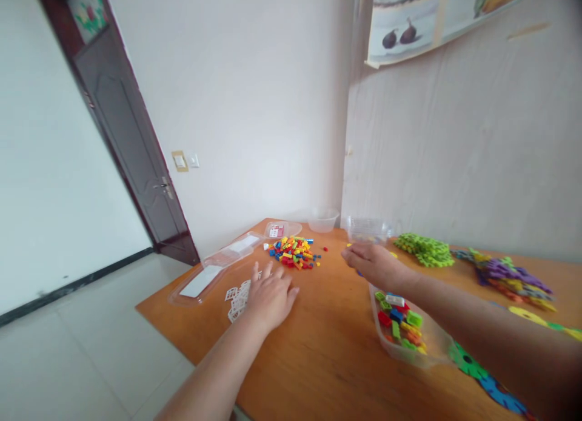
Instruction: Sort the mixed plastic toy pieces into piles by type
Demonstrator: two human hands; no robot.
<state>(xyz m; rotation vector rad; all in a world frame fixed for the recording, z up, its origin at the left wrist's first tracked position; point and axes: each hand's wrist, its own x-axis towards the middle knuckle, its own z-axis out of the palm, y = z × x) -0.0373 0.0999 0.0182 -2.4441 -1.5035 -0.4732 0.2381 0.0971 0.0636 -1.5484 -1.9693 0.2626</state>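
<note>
My left hand [271, 293] is palm down with its fingers spread, beside and partly over some white lattice pieces [237, 298] on the table. Beyond its fingertips lies a heap of small coloured building bricks [293, 251]. My right hand [371, 263] has its fingers curled together, over the table near the far end of a clear plastic tub [436, 357]; whatever it may hold is hidden. Bits of yellow and blue show around that hand. Inside the tub are several loose bricks [398, 318] in green, red, blue, yellow and orange. My right forearm crosses above the tub.
Two clear lids with white labels lie at the left of the wooden table [318, 354]. A clear bowl [324, 221] and a clear plastic box [369, 228] stand near the wall. Green pieces [425, 250] and purple, yellow and orange pieces [513, 278] are piled at the right.
</note>
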